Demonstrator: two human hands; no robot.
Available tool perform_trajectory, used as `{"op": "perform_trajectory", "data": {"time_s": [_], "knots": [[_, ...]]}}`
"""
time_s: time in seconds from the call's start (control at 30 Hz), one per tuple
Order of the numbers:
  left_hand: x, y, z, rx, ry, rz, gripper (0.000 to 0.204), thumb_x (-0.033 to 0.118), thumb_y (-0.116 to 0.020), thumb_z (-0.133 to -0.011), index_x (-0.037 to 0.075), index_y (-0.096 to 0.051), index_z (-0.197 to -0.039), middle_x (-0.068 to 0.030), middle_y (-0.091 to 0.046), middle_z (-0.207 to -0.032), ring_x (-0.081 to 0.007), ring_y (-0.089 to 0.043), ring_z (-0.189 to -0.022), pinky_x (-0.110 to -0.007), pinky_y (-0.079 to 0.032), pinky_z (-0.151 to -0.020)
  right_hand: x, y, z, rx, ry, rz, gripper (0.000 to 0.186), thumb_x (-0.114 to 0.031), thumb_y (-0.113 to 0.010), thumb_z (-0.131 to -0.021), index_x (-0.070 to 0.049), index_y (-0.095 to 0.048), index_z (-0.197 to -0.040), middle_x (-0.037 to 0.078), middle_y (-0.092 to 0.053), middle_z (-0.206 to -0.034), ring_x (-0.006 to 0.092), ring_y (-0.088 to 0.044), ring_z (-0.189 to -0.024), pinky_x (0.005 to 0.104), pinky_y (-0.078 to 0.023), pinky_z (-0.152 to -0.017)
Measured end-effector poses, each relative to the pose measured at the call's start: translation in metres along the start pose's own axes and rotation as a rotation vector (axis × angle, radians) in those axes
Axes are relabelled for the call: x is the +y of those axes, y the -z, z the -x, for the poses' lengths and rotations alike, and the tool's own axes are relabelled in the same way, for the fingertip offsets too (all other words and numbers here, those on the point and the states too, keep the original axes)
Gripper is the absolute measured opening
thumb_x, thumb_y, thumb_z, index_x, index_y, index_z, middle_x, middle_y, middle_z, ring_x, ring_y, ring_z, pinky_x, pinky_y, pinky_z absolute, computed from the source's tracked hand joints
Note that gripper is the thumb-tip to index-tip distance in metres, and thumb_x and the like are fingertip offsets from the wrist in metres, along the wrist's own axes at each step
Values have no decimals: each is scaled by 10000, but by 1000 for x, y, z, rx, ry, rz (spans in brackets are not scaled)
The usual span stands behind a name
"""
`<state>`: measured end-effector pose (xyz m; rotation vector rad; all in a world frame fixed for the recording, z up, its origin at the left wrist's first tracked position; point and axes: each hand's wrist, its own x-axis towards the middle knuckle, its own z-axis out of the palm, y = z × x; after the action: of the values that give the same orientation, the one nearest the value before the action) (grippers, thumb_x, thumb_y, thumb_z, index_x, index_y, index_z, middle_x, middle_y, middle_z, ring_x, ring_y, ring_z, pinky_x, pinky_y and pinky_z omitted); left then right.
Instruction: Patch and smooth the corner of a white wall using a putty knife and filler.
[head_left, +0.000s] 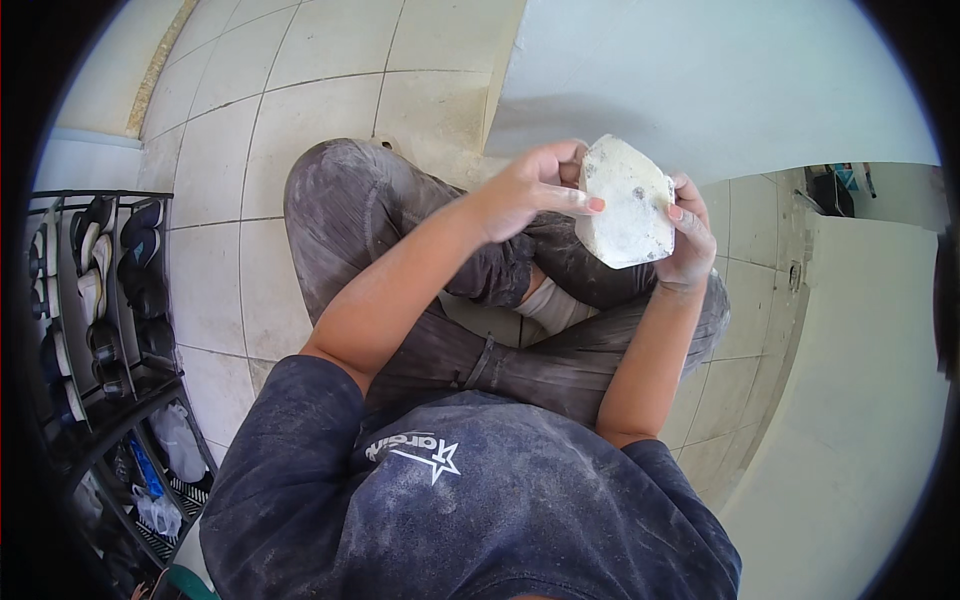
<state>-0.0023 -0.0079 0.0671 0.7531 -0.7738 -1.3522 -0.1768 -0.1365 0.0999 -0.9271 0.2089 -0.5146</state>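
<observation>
An angular, whitish block (628,208) is held up in the air above the person's folded legs, its broad face toward the camera. That face bears small grey patches and dark specks; it could be plaster or stone, which the view does not settle. The left hand (535,190) is clamped on the block's left side, thumb laid across the near face and fingers reaching behind the edge. The right hand (690,235) grips the opposite side, its thumb against the right edge. Both hands are bare and dusted with pale powder.

Below them, the dark trousers (345,215) are smeared with the same pale dust, as is the navy T-shirt (540,500), which carries a light print on the chest. The person sits on cream floor tiles (205,285). Beyond the block stands a smooth pale wall (720,90). Far to the left, a black rack (130,410) holds shoes (95,285) above and plastic bags (178,445) lower down.
</observation>
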Motion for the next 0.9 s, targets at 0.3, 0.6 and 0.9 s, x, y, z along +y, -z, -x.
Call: {"op": "perform_trajectory", "data": {"time_s": [0.3,0.6,0.9], "knots": [[-78,-39,0,-50,345,-76,472,212,-695,-800,18,-484,-1174,-54,-582,-997,-118,-549,-885,-275,-474,-700,-36,22,31,243,-601,889,215,-184,-682,-790,-19,-586,-888,9,-597,-804,78,-523,-750,213,-399,-690],[-61,-30,-5,125,329,-28,403,172,-723,-773,-17,-558,-1089,-83,-628,-977,-117,-589,-887,-256,-449,-803,-43,12,39,290,-397,861,327,-132,-677,-787,58,-595,-1041,32,-622,-828,90,-547,-763,233,-429,-697],[-64,-32,-10,142,383,-49,388,153,-728,-769,-15,-568,-1081,-66,-630,-948,-104,-587,-864,-252,-448,-794,-43,18,37,323,-438,857,309,-110,-699,-761,30,-620,-1025,25,-617,-782,85,-539,-726,226,-427,-680]]}}
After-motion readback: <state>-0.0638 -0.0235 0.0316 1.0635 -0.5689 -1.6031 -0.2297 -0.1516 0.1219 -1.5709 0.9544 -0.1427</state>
